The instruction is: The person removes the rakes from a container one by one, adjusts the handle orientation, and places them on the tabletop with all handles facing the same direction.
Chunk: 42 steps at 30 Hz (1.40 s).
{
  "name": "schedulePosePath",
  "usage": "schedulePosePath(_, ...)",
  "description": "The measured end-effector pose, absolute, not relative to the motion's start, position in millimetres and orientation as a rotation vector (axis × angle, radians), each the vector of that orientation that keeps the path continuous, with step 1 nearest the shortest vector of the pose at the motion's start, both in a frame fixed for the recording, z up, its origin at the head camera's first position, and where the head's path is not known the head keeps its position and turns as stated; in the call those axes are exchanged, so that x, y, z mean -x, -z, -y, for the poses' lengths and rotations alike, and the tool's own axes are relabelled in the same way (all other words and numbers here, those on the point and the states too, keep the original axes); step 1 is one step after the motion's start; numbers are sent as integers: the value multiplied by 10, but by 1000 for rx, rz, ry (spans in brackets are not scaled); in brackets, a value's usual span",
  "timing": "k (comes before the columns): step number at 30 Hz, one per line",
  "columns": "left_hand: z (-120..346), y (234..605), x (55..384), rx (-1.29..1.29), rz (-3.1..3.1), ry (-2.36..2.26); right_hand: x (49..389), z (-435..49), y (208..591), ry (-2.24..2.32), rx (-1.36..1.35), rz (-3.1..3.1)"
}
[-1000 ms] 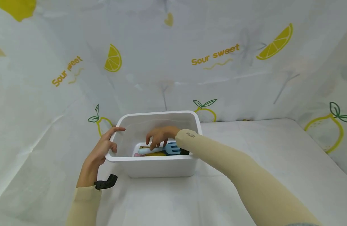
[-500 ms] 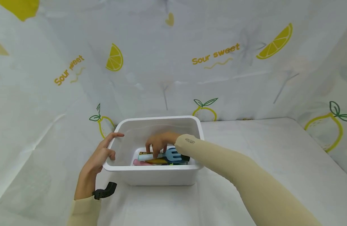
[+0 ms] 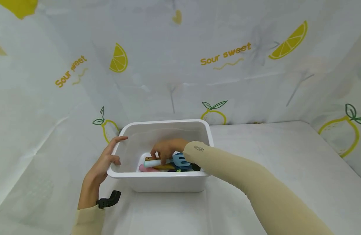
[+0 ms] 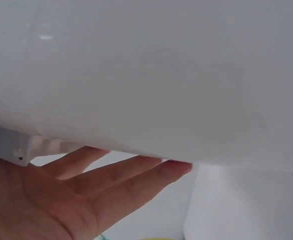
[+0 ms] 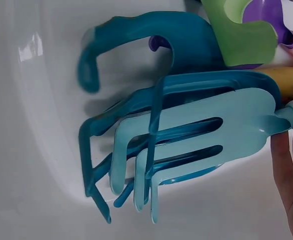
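A white plastic bin (image 3: 168, 182) stands in front of me. My left hand (image 3: 105, 160) holds its left rim, thumb and index finger reaching over the edge; in the left wrist view the other fingers (image 4: 131, 187) lie along the outside wall. Inside the bin, my right hand (image 3: 165, 150) pinches the handle of a light blue hand rake (image 5: 236, 120) with bent tines. That rake lies over a dark teal rake (image 5: 99, 125). Part of the right hand is outside the right wrist view.
Yellow-brown wooden handles (image 3: 165, 166) and a pink handle (image 3: 146, 168) lie on the bin floor. Green (image 5: 251, 42) and purple (image 5: 266, 12) tool parts sit beside the rakes. A white cloth (image 3: 256, 156) with lemon prints covers the table and wall.
The bin has shifted slightly toward me, with my left hand still at its rim. My right hand has lowered and its fingers have closed on the light blue rake's handle.
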<state>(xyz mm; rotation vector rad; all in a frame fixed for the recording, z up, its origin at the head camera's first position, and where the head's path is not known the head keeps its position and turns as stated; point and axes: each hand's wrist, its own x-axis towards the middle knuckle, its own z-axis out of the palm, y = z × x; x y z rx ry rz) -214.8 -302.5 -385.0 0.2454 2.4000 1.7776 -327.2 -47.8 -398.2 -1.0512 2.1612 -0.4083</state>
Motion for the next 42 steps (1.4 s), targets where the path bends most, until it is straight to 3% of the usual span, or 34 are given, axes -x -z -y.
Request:
schedulePosePath(14,2957,3830,2145,-166,-2269,-1883,3334,427,3882,450,1107,-2180)
schedulePosePath(24,2908,3661,2280,150,-2385,-1735,3344,428,3839,424,1129,-2177)
schedulePosePath(31,2889,3650,2292,170,-2525,-1623,3297,475,3857,443,1138,-2171)
schedulePosePath(42,2873,3740,2276,198,-2439,-1807,3301,482,3799,435,1200,-2196)
